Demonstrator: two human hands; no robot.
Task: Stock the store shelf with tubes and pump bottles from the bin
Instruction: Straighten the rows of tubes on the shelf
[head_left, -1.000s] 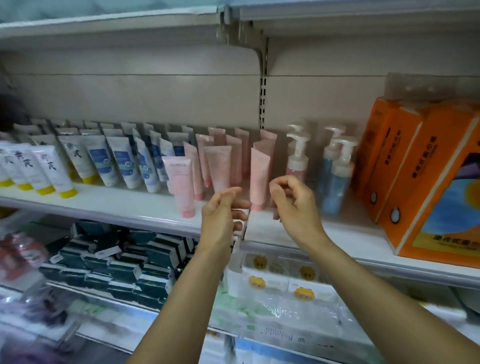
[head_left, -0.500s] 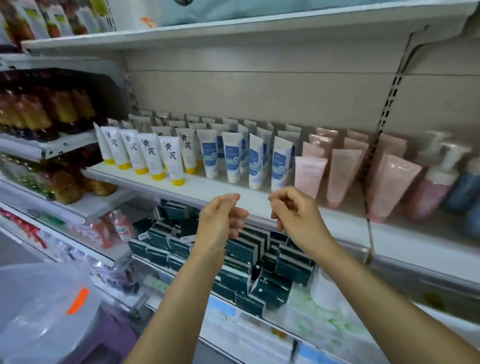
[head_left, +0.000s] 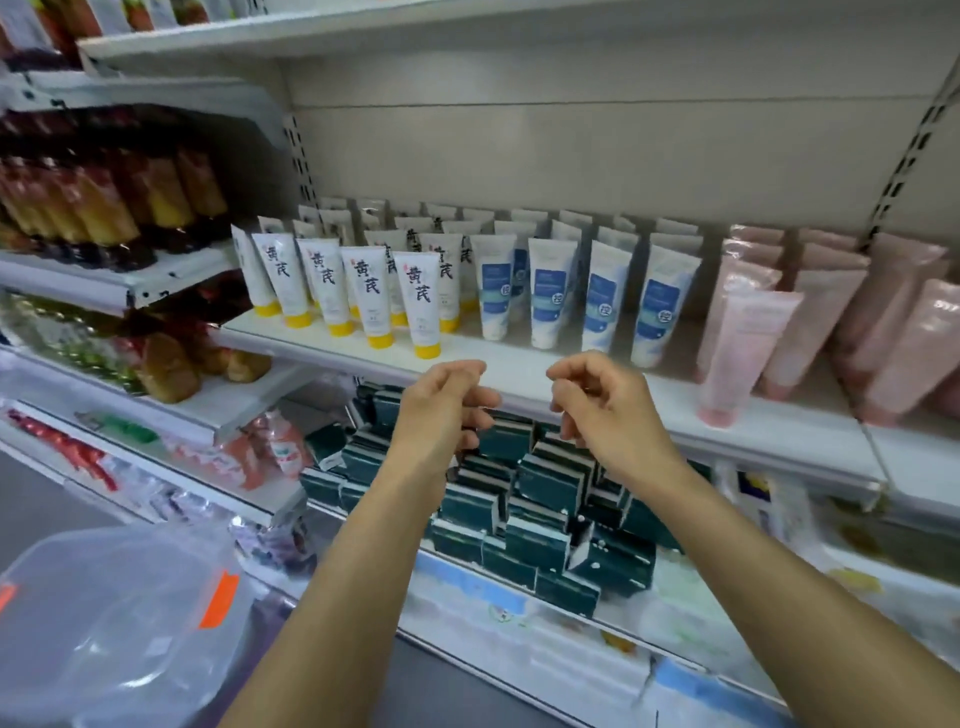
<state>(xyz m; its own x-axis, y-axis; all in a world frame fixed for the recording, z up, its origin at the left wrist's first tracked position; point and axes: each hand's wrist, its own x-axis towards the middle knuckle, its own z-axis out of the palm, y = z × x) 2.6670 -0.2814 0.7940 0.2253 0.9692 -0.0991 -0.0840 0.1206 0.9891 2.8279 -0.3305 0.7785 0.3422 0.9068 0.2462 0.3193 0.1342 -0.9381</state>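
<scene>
Leftward the view has swung, so the pump bottles are out of sight and a clear bin (head_left: 119, 618) now shows at lower left, near the body. Whether anything lies in it cannot be told. Both hands hover side by side in front of the shelf (head_left: 519, 374) edge: left hand (head_left: 441, 410) and right hand (head_left: 602, 410), fingers loosely curled, holding nothing. Beyond them stand yellow-capped tubes (head_left: 421, 306), blue tubes (head_left: 602, 306) and pink tubes (head_left: 743, 353) in rows on their caps. These look top-heavy, I judge; a careless reach between rows could clip one and topple its neighbours. Turning blind toward the bin risks an elbow catching the front tubes.
</scene>
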